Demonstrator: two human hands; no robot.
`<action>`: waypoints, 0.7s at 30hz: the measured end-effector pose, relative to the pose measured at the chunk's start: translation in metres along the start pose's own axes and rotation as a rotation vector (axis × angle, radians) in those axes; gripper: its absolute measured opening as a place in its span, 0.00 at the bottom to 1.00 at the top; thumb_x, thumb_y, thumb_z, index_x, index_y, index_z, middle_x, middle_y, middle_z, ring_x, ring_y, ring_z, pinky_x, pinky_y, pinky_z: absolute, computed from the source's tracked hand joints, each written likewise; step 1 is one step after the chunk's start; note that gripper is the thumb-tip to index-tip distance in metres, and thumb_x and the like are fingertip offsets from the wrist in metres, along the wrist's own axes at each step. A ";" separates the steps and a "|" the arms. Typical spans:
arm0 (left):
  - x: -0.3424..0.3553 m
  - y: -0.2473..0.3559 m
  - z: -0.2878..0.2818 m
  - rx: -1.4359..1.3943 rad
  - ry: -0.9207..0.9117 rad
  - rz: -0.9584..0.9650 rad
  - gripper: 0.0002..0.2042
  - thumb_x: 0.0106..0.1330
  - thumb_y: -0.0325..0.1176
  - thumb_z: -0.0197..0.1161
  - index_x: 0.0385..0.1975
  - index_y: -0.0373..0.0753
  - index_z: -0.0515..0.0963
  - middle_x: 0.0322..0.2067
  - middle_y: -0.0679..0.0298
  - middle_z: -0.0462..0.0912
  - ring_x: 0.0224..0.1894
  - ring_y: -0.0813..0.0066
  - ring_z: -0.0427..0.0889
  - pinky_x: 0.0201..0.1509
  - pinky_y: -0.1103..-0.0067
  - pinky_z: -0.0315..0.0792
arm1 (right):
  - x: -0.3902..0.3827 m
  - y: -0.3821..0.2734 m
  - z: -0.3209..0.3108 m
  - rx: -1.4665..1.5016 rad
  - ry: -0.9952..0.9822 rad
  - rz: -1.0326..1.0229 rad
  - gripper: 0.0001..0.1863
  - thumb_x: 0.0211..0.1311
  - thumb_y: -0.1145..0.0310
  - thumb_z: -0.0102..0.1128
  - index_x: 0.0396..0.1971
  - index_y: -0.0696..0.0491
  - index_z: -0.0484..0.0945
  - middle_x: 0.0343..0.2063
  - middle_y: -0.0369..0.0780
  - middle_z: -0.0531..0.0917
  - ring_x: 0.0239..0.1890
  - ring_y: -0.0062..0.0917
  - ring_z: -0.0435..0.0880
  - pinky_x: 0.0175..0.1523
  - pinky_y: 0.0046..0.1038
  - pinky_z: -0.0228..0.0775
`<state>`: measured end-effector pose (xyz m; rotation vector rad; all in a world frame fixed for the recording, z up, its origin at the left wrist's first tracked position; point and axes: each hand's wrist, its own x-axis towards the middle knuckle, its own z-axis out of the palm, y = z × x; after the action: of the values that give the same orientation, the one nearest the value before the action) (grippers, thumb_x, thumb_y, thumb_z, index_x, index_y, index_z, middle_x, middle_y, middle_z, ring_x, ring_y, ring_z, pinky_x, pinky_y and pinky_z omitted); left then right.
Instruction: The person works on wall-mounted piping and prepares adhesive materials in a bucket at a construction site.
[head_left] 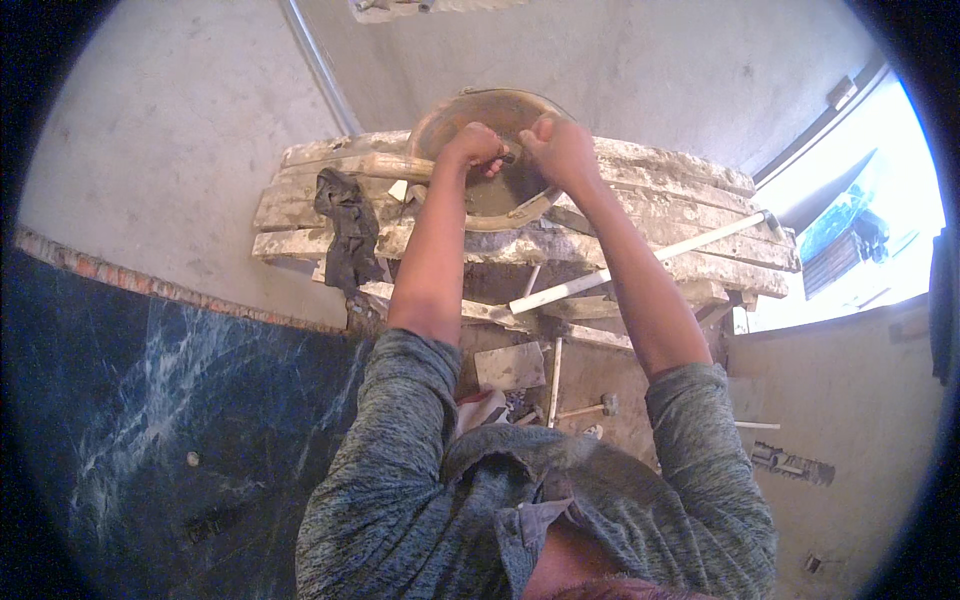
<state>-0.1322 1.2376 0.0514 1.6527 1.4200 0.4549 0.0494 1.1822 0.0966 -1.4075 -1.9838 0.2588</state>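
Note:
A round, worn basin (pixel 437 118) stands on a scaffold of rough wooden planks (pixel 680 205), with dark grey material (pixel 497 198) in its bottom. Both my arms reach forward over it. My left hand (pixel 478 147) is inside the basin's outline, its fingers curled around a small dark thing that I cannot make out. Close beside it, my right hand (pixel 562 150) is at the basin's right side, thumb and fingers drawn together in a pinch. Whatever it may hold is hidden. A pale wooden length (pixel 385 166) lies left of the basin, partly behind my left forearm.
A dark cloth (pixel 347 232) drapes over the planks at the left. A white pipe (pixel 645 262) lies slantwise across the right side. Below are a flat square piece (pixel 510 366) and a hammer (pixel 608 405). Dark marbled panelling (pixel 170 400) covers the lower left wall; a bright opening is at right.

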 end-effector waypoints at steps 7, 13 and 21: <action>0.012 -0.030 0.000 0.211 0.040 -0.077 0.17 0.66 0.37 0.55 0.17 0.35 0.80 0.15 0.62 0.80 0.16 0.72 0.78 0.24 0.71 0.72 | -0.013 -0.017 -0.018 0.293 0.215 0.227 0.14 0.54 0.59 0.62 0.24 0.55 0.79 0.22 0.48 0.82 0.29 0.43 0.83 0.37 0.41 0.73; 0.001 -0.008 0.009 -0.181 -0.025 -0.103 0.09 0.64 0.27 0.56 0.23 0.31 0.79 0.16 0.60 0.78 0.15 0.73 0.75 0.16 0.74 0.69 | -0.016 -0.002 0.006 0.109 0.333 0.054 0.14 0.54 0.59 0.65 0.23 0.56 0.81 0.18 0.43 0.81 0.23 0.31 0.83 0.31 0.32 0.72; -0.007 -0.011 0.007 -0.283 0.159 -0.214 0.09 0.64 0.27 0.57 0.23 0.30 0.77 0.15 0.60 0.76 0.14 0.74 0.73 0.14 0.74 0.67 | -0.027 -0.022 -0.017 0.318 0.315 0.278 0.12 0.53 0.60 0.64 0.28 0.54 0.80 0.22 0.45 0.83 0.27 0.42 0.83 0.36 0.37 0.74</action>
<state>-0.1355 1.2284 0.0412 1.2469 1.5500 0.6427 0.0480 1.1455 0.1095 -1.4122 -1.4229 0.4285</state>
